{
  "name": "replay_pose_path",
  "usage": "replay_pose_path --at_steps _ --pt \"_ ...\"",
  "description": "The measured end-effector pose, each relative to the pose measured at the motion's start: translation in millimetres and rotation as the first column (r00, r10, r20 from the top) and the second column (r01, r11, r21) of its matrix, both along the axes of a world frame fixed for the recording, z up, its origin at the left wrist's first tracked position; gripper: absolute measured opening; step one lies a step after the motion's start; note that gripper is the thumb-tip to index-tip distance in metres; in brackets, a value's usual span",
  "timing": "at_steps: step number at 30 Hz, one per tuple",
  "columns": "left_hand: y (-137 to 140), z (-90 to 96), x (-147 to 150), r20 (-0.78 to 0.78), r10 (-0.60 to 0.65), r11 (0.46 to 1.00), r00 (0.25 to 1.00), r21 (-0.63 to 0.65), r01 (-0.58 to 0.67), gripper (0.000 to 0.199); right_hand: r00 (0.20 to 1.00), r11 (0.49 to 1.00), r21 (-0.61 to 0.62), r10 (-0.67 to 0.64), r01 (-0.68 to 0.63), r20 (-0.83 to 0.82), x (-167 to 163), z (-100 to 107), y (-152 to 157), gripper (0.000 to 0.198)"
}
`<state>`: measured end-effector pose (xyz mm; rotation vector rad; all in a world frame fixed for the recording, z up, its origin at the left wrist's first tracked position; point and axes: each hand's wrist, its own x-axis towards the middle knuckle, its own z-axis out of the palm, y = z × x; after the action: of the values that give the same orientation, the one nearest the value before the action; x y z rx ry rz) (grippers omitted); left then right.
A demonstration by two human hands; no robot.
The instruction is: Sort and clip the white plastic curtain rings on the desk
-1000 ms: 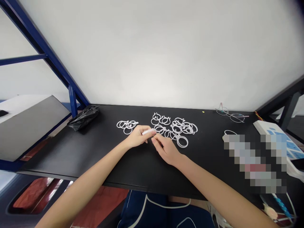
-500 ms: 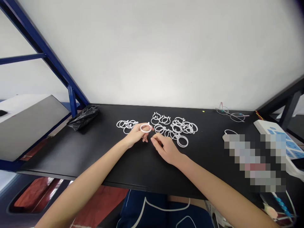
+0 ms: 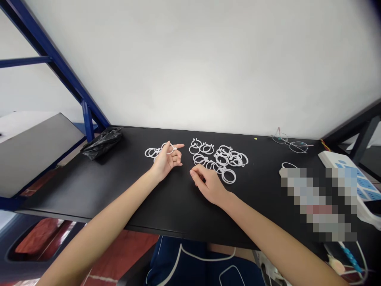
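Main ring pile [image 3: 235, 159] lies on black desk [image 3: 175, 206]. Left hand [image 3: 165, 163] is left of the pile, index stretched out, other fingers loosely bent; thumb crosses one white ring [image 3: 175, 149], can't tell if pinched. Right hand [image 3: 212, 186] is at the pile's near side, fingers curled in, tips together. Smaller ring group [image 3: 152, 153] further left of pile, partly hidden. Glasses [image 3: 287, 142] right of pile.

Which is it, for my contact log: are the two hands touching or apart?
Apart: the head view shows black tabletop between the left hand and the right hand.
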<state>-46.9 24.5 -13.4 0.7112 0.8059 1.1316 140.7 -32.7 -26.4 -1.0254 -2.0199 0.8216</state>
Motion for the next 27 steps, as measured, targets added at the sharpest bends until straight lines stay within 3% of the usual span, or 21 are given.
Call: replay_pose_path --at_steps 7,13,20,23,27 --pt "4 0.5 -8 0.250 0.113 0.980 0.962 -0.189 -0.066 0.053 0.999 1.000 0.014 -0.025 0.025 -0.025 0 0 1 0.020" --pt "3 2.5 -6 0.277 0.185 0.952 0.943 -0.290 -0.101 0.049 0.999 0.999 0.022 -0.026 0.026 -0.030 0 0 1 0.020" --pt "0 4.2 -3 0.299 0.151 0.951 0.942 -0.303 -0.056 0.055 0.998 0.999 0.036 -0.037 0.039 -0.043 0 1 1 0.018" --pt "-1 4.4 -2 0.309 0.111 0.961 0.945 -0.277 -0.022 0.055 0.991 0.981 0.141 -0.131 0.135 -0.037 2 -1 5 0.015" --pt "-3 5.9 -1 0.303 0.070 0.965 0.950 -0.262 0.012 0.053 0.960 0.899 0.369 -0.274 0.237 0.052 8 -5 15 0.006"
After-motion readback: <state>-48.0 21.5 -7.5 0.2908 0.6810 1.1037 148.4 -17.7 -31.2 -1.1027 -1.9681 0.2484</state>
